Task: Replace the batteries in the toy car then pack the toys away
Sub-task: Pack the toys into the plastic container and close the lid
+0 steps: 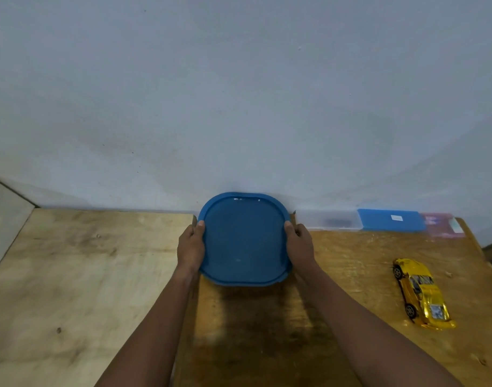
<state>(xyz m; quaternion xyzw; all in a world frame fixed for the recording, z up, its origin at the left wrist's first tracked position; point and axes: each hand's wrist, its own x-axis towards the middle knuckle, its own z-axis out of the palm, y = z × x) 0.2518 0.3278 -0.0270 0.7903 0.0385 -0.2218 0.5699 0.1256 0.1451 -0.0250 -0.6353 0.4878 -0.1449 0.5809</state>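
A blue lidded container (243,241) with rounded corners is at the back middle of the wooden table, close to the wall. My left hand (191,247) grips its left side, thumb on the lid's rim. My right hand (300,245) grips its right side the same way. A yellow toy car (420,293) lies on the table at the right, well apart from both hands. What the container holds is hidden by its lid.
Along the wall at the back right lie a clear plastic case (330,219), a blue case (391,220) and a pink packet (441,224). The table (85,275) is two wooden boards; its right edge (487,263) runs just beyond the car.
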